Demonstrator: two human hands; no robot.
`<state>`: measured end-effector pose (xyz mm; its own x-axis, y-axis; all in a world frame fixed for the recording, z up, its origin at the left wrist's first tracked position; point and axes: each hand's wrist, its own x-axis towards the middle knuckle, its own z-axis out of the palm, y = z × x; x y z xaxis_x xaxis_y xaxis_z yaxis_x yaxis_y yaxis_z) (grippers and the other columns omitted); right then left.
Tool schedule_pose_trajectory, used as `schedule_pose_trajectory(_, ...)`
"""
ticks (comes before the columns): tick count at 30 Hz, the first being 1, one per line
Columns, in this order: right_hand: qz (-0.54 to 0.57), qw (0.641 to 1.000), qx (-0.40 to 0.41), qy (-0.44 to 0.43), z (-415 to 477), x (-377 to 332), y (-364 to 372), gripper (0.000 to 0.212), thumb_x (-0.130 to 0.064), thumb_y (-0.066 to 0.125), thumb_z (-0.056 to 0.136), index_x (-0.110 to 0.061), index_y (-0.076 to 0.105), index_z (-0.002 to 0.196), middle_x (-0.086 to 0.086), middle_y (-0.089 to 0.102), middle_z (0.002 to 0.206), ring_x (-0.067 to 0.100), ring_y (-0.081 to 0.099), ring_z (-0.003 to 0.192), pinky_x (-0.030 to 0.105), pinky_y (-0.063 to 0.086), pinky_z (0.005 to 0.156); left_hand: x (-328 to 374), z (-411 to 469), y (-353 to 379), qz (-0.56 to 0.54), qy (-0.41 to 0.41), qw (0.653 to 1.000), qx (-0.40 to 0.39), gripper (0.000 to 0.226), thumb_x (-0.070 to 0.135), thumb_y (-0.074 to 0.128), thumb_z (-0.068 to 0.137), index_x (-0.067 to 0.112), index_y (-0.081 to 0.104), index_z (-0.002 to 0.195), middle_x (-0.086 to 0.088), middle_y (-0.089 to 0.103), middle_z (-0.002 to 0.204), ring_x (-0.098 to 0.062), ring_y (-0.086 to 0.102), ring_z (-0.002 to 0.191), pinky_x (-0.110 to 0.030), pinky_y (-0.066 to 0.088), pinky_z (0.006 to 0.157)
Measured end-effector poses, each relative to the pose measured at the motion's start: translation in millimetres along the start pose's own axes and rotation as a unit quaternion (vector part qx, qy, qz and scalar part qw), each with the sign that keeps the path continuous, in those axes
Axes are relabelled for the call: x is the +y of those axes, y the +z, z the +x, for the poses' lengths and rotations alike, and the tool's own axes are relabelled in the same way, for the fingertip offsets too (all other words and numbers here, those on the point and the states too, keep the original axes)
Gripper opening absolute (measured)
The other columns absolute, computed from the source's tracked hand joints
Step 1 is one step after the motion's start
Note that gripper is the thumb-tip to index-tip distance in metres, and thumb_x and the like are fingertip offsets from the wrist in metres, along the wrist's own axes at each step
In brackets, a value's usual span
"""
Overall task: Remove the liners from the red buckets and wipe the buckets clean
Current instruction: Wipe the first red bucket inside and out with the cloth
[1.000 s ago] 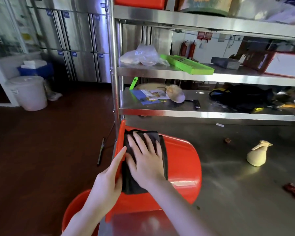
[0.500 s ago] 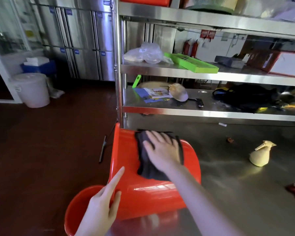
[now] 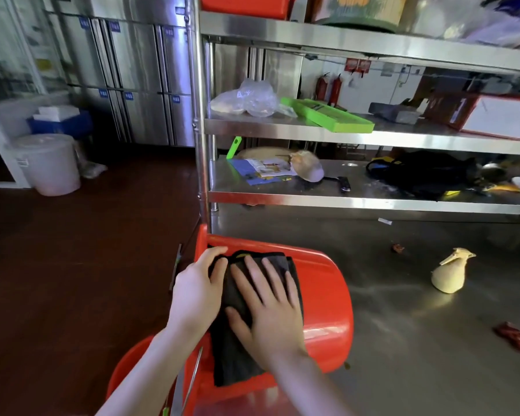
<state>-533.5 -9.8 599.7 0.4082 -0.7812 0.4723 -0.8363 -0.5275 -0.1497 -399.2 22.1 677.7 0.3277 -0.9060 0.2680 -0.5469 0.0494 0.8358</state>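
1. One red bucket (image 3: 321,295) lies on its side at the near left corner of the steel bench (image 3: 418,340). Its long axis runs left to right, with the mouth left at the bench edge and the base right.
2. Dark cloth (image 3: 234,355), soft and folded, is draped over the upper wall.
3. Right hand (image 3: 270,310) lies flat on the cloth, fingers straight and spread, pressing.
4. Left hand (image 3: 195,289) has its fingers curled over the wall by the rim, touching the cloth's left edge and steadying the bucket.
5. Bare glossy plastic lies right of the right fingers, toward the base. The right hand is nearer, so I judge the next stroke goes along the axis.
6. Second red bucket (image 3: 126,373) sits below the bench, near left.
7. Beige gourd-shaped object (image 3: 449,274) stands well to the right.
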Motion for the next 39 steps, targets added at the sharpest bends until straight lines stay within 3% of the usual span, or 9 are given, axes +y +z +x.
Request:
schedule_pose_trajectory(4, -0.024, 0.983, -0.007, 0.182, 11, 67, -17, 0.055, -0.056, 0.033, 0.094, -0.036, 0.044, 0.144, -0.008, 0.041, 0.152, 0.021, 0.036, 0.141, 0.047, 0.028, 0.114, -15, -17, 3, 0.057, 0.043, 0.997, 0.024, 0.030, 0.020, 0.055, 0.097, 0.028, 0.064, 0.125, 0.009, 0.063, 0.077, -0.023, 0.062, 0.073, -0.042, 0.052, 0.089)
schedule_pose_trajectory(8, 0.062, 0.922, -0.146, 0.354, 36, 111, -31, 0.054, -0.057, 0.024, 0.098, -0.041, 0.027, 0.149, -0.013, 0.021, 0.160, 0.020, 0.018, 0.147, 0.046, 0.018, 0.117, -33, -44, 15, 0.039, 0.090, 0.995, 0.034, 0.032, 0.023, 0.057, 0.095, 0.039, 0.062, 0.122, 0.032, 0.057, 0.084, -0.020, 0.066, 0.094, -0.047, 0.053, 0.093)
schedule_pose_trajectory(12, 0.004, 0.973, -0.112, 0.202, 52, 49, -19, 0.052, -0.053, 0.023, 0.099, -0.042, 0.024, 0.150, -0.019, 0.021, 0.158, 0.019, 0.017, 0.146, 0.047, 0.013, 0.117, -46, -41, 16, 0.020, 0.105, 0.994, 0.030, 0.037, 0.037, 0.045, 0.095, 0.049, 0.052, 0.129, 0.025, 0.064, 0.086, -0.007, 0.061, 0.093, -0.042, 0.050, 0.098)
schedule_pose_trajectory(18, 0.041, 0.994, -0.071, -0.071, 38, 2, -15, 0.053, -0.046, 0.021, 0.100, -0.037, 0.025, 0.152, -0.017, 0.022, 0.159, 0.017, 0.019, 0.148, 0.045, 0.015, 0.119, -60, -36, 10, 0.022, 0.079, 0.996, 0.018, 0.035, 0.053, 0.035, 0.092, 0.063, 0.049, 0.123, 0.012, 0.063, 0.091, 0.007, 0.057, 0.093, 0.001, 0.038, 0.077)
schedule_pose_trajectory(25, 0.006, 0.974, -0.113, 0.195, 41, 101, -20, 0.047, -0.052, 0.024, 0.100, -0.044, 0.037, 0.145, -0.017, 0.034, 0.155, 0.011, 0.029, 0.143, 0.038, 0.020, 0.118, -70, -52, 12, 0.016, 0.079, 0.997, 0.002, 0.028, 0.054, 0.046, 0.091, 0.061, 0.055, 0.116, 0.011, 0.061, 0.114, 0.007, 0.057, 0.108, -0.001, 0.039, 0.092)
schedule_pose_trajectory(28, 0.047, 0.943, -0.163, 0.285, 59, 109, -21, 0.047, -0.054, 0.020, 0.099, -0.047, 0.036, 0.142, -0.021, 0.031, 0.154, 0.012, 0.025, 0.144, 0.043, 0.018, 0.118, -72, -59, 12, 0.013, 0.100, 0.995, -0.002, 0.029, 0.053, 0.045, 0.092, 0.064, 0.050, 0.118, 0.009, 0.058, 0.123, -0.006, 0.060, 0.111, -0.019, 0.049, 0.097)
schedule_pose_trajectory(32, 0.017, 0.978, -0.111, 0.175, 73, 38, -12, 0.047, -0.054, 0.024, 0.098, -0.045, 0.037, 0.143, -0.021, 0.035, 0.151, 0.015, 0.032, 0.139, 0.044, 0.020, 0.114, -70, -56, 8, 0.011, 0.109, 0.994, 0.004, 0.043, 0.050, 0.046, 0.094, 0.058, 0.041, 0.136, 0.007, 0.059, 0.127, -0.017, 0.060, 0.112, -0.026, 0.053, 0.092)
schedule_pose_trajectory(36, 0.001, 0.999, -0.039, 0.023, 37, -34, -5, 0.056, -0.053, 0.026, 0.097, -0.035, 0.030, 0.150, -0.010, 0.031, 0.157, 0.025, 0.028, 0.144, 0.052, 0.020, 0.116, -64, -33, -3, -0.074, 0.069, 0.995, -0.006, 0.060, 0.039, 0.047, 0.095, 0.064, 0.017, 0.142, 0.037, 0.041, 0.140, 0.013, 0.040, 0.129, -0.003, 0.032, 0.099)
schedule_pose_trajectory(39, 0.009, 1.000, 0.013, 0.021, -3, -47, 8, 0.059, -0.052, 0.034, 0.097, -0.033, 0.026, 0.152, -0.008, 0.028, 0.158, 0.027, 0.023, 0.147, 0.055, 0.022, 0.114, -49, 11, -7, -0.090, -0.024, 0.996, -0.017, 0.063, 0.045, 0.049, 0.096, 0.072, 0.010, 0.137, 0.028, 0.047, 0.131, 0.008, 0.052, 0.110, -0.015, 0.035, 0.093)
